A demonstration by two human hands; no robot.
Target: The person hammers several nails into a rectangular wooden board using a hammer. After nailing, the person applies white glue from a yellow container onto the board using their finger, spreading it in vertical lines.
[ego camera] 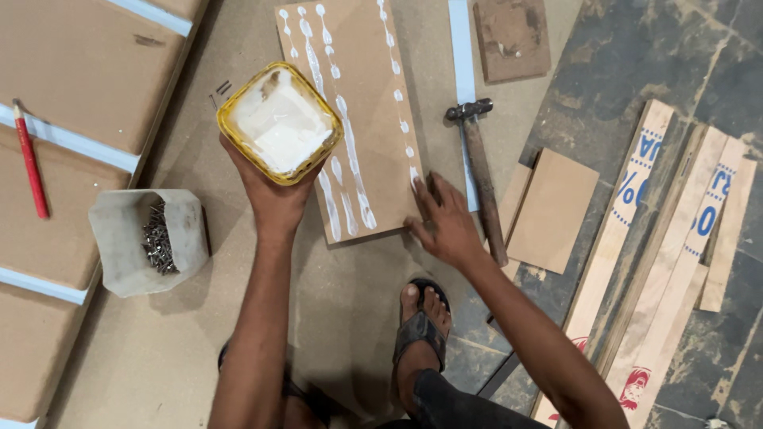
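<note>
The work lies on the floor: a wide sheet of brown board (238,334) covers most of it, and to the right the bare floor (636,56) shows as dark, worn, blotchy stone. The left hand (270,191) is cupped from below around a yellow tub (278,121) of white glue, fingers closed on its underside, holding it level above the sheet and partly over a small rectangular panel (362,119). That panel lies flat on the sheet and carries several wavy lines of white glue running along its length. The right hand (445,222) is spread open and holds nothing; its fingertips press on the panel's lower right corner, one finger touching the end of a glue line. Just beside that hand lies a hammer (479,175) with a wooden handle, head pointing away from the person. A grey tray of nails (151,238) sits on the sheet to the left, well apart from the panel, and a red pencil (30,163) rests on stacked boards with pale blue edging at the far left. To the right, a small brown square of board (552,208) lies near long strips of pale printed wood (660,262) on the stone. A foot in a dark sandal (421,322) stands on the sheet below the right hand.
</note>
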